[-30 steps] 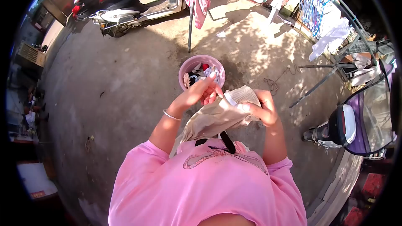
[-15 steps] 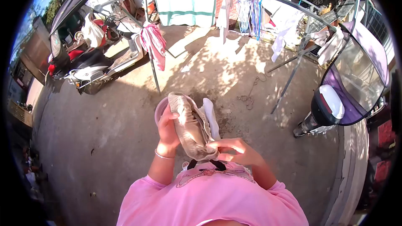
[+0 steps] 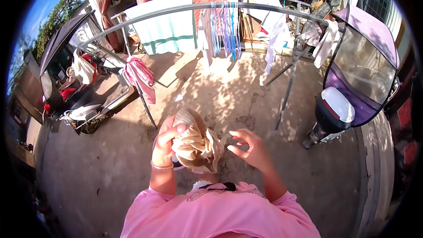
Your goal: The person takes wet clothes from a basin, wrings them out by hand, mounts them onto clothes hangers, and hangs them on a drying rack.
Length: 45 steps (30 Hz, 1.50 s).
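Left hand (image 3: 165,143) is gripping beige garment (image 3: 194,143) at its left edge; right hand (image 3: 252,149) is hovering empty, just beside right edge; bare floor (image 3: 317,185) is extending rightward.

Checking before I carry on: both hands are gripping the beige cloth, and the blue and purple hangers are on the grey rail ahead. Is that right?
Not quite: only the left hand is gripping the beige cloth. The head view shows the right hand open beside it, not touching. The hangers are indeed on the grey rail ahead.
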Available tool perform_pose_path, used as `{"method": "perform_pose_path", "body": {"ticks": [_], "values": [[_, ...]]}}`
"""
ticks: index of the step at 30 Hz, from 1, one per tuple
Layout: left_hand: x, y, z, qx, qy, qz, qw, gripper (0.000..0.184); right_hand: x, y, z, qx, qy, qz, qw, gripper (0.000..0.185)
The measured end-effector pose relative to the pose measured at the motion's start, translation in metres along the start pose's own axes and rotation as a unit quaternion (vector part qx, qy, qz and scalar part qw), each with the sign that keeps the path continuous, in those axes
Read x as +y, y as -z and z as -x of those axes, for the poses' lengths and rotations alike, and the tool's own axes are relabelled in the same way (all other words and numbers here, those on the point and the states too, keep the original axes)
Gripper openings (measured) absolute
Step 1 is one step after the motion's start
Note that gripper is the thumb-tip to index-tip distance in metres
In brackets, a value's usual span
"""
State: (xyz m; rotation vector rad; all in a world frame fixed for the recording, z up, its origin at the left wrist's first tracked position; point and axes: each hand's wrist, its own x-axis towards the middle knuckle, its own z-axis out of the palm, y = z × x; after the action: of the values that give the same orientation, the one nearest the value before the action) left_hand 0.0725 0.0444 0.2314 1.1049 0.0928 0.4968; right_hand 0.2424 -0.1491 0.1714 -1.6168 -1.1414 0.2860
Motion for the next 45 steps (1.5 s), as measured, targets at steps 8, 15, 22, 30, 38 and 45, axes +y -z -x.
{"method": "perform_pose_path", "body": {"ticks": [8,15,22,30,38,45], "values": [[-0.017,0.059,-0.050,0.098,-0.001,0.001,0.995,0.020,0.085,0.022,-0.113,0.049,-0.029,-0.006,0.998,0.023],[-0.008,0.085,-0.103,0.103,-0.051,0.084,0.990,0.035,0.085,0.031,-0.271,0.078,0.056,-0.018,0.995,0.024],[-0.013,0.085,-0.158,0.097,-0.006,0.076,0.992,0.043,0.104,0.024,-0.358,0.118,0.064,0.110,0.985,0.027],[-0.024,0.086,-0.180,0.120,-0.020,0.041,0.992,0.039,0.143,0.002,-0.413,0.161,0.149,0.348,0.911,0.034],[-0.028,0.100,-0.181,0.166,-0.046,0.049,0.984,0.033,0.140,-0.009,-0.431,0.131,0.139,0.256,0.947,0.040],[-0.021,0.102,-0.179,0.205,-0.048,0.057,0.976,0.022,0.108,-0.009,-0.435,0.092,0.078,-0.026,0.992,0.031]]}}
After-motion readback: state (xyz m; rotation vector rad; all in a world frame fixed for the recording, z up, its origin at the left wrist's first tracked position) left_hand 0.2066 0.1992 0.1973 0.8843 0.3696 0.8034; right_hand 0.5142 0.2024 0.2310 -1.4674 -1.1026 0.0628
